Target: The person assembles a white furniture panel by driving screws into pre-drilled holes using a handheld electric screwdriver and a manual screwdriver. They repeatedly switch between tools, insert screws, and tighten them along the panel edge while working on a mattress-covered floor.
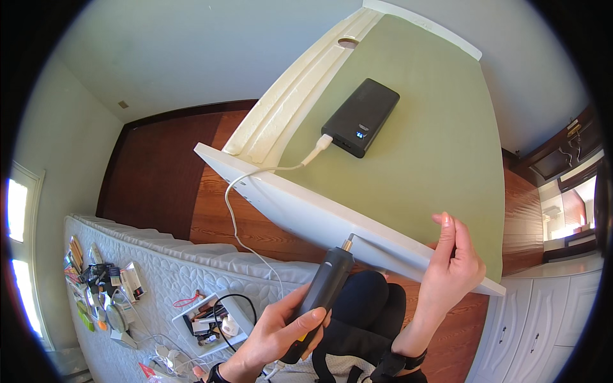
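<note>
One black cylindrical electric screwdriver [327, 276], left grip [281, 329] wrapped round it; tilting could skid its bit [348, 244] across white board [287, 207]; right grip [452, 274] half-curled, contents unclear.

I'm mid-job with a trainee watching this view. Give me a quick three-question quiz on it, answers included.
1. Which hand grips the black handheld tool?
2. True or false: the black power bank lies on the mattress.
3. What is plugged into the power bank?
A) a red cable
B) a white cable
C) nothing

Key:
1. The left hand.
2. False; it lies on the green panel.
3. B.
</note>
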`<state>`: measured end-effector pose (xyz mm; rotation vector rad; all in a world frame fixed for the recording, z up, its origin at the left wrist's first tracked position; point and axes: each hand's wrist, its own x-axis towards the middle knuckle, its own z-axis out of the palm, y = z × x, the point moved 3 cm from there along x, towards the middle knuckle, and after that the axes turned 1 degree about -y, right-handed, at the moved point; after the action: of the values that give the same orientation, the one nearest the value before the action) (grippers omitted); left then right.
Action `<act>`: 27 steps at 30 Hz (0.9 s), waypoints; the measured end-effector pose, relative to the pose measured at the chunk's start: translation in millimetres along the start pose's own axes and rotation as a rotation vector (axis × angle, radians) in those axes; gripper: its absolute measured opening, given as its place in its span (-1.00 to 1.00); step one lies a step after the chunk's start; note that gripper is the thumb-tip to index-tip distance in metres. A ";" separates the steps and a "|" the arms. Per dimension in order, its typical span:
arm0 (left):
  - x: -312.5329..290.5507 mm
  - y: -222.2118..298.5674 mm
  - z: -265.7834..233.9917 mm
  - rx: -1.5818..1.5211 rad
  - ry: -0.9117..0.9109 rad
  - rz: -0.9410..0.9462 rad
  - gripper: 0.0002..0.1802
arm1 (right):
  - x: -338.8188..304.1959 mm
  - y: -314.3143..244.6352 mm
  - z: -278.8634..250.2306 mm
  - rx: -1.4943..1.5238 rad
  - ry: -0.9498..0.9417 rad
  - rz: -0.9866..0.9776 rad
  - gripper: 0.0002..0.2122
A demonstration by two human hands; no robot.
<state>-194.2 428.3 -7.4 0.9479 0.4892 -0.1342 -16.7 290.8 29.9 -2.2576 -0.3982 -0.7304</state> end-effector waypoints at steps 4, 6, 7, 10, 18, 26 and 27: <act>0.3 0.1 0.2 0.004 0.005 0.004 -0.48 | 0.3 -0.3 0.0 -0.008 -0.001 0.000 -0.88; 0.2 -0.1 0.2 0.005 0.003 0.000 -0.48 | 0.4 -0.5 0.2 -0.005 0.005 -0.006 -0.88; 0.0 -0.1 -0.1 0.005 0.001 -0.004 -0.48 | 0.5 -0.4 0.4 0.001 0.008 -0.008 -0.88; -1.6 0.7 -0.7 -0.016 -0.045 -0.015 -0.46 | 0.4 -0.3 0.3 0.010 0.007 -0.004 -0.88; -0.7 -0.9 0.1 -0.007 -0.011 -0.006 -0.48 | 0.6 -0.3 0.6 0.013 0.001 0.000 -0.88; -1.7 -0.6 -1.9 -0.025 -0.070 -0.029 -0.46 | 0.7 0.2 0.1 0.009 -0.008 -0.001 -0.88; -1.8 -0.6 -1.8 -0.023 -0.068 -0.028 -0.46 | 0.7 0.3 0.2 0.010 -0.007 -0.001 -0.88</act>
<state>-196.5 429.2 -8.0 0.9114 0.4404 -0.1855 -15.9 290.8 30.1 -2.2510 -0.4061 -0.7199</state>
